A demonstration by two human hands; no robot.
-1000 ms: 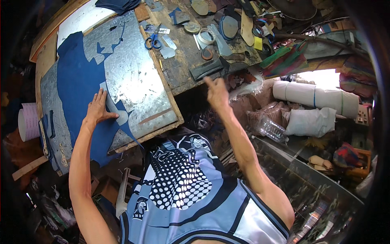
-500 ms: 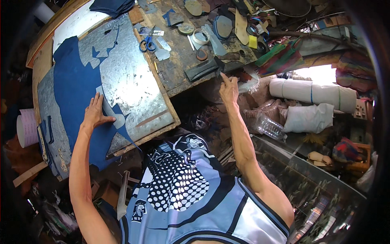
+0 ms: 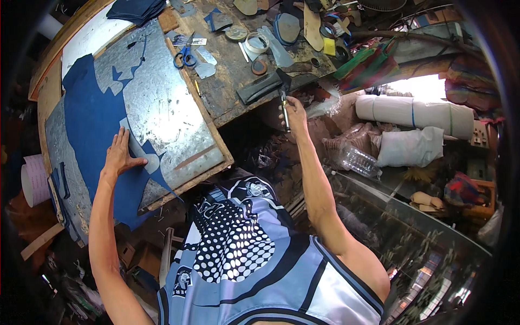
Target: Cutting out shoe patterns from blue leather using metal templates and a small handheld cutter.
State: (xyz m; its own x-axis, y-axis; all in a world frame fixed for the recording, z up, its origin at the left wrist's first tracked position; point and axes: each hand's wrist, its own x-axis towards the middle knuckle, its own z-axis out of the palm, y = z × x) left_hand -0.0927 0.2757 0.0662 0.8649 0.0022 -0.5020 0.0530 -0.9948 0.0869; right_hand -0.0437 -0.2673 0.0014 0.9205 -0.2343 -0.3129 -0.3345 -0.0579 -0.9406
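My left hand [image 3: 117, 155] lies flat, fingers stretched and thumb out, pressing a pale grey curved template [image 3: 137, 146] onto a dark blue sheet of material [image 3: 92, 108]. That sheet has ragged cut edges and lies over a scratched metal-topped board [image 3: 168, 103], hanging past its near edge. Off the bench's front edge, my right hand [image 3: 296, 115] is closed around a slim metal-handled knife [image 3: 284, 107], held upright. Its upper end is near a dark, wrapped, flat block [image 3: 261, 88] on the bench edge; whether they touch I cannot tell.
Blue-handled scissors [image 3: 185, 57], a tape roll [image 3: 257, 43] and several template pieces lie on the wooden bench [image 3: 216, 97]. Stacked blue pieces [image 3: 135, 11] sit at the far left. At right are a white roll [image 3: 414, 116], a white sack [image 3: 410, 147] and a clear plastic bottle [image 3: 358, 163].
My right hand has turned and drawn slightly left and nearer, bringing the knife's handle into sight. My left hand stays on the template; the whole view has shifted slightly.
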